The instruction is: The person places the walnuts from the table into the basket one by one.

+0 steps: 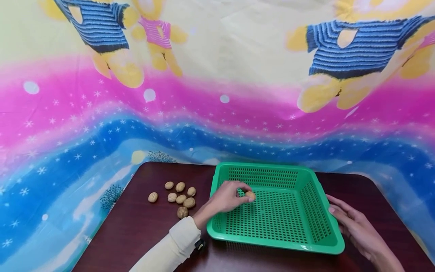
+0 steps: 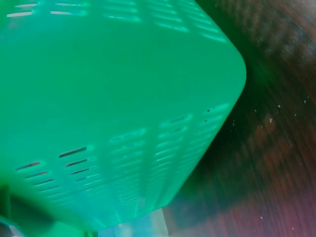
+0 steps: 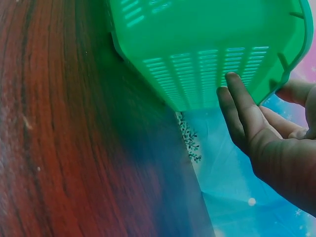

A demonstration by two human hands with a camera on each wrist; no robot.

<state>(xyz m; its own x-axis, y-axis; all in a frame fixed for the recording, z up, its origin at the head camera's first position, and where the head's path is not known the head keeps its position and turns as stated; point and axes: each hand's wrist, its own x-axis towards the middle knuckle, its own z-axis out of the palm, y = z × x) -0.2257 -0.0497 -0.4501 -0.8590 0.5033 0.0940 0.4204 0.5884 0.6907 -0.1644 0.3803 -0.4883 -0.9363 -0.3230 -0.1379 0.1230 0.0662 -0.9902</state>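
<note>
In the head view my left hand (image 1: 229,196) reaches over the left side of a green plastic basket (image 1: 307,246) and pinches a walnut (image 1: 250,195) between thumb and fingertips. The left wrist view shows only the basket's outer wall (image 2: 118,74); the left hand is out of that picture. My right hand (image 1: 357,224) holds the basket's right rim. In the right wrist view, its thumb lies at the rim and its fingers (image 3: 242,101) rest along the slotted outer wall.
Several walnuts (image 1: 181,199) lie loosely grouped on the dark wooden table (image 1: 125,230), left of the basket. One walnut (image 1: 153,197) sits a little apart on the left. Behind the table hangs a patterned cloth (image 1: 217,113) with bears and snowflakes.
</note>
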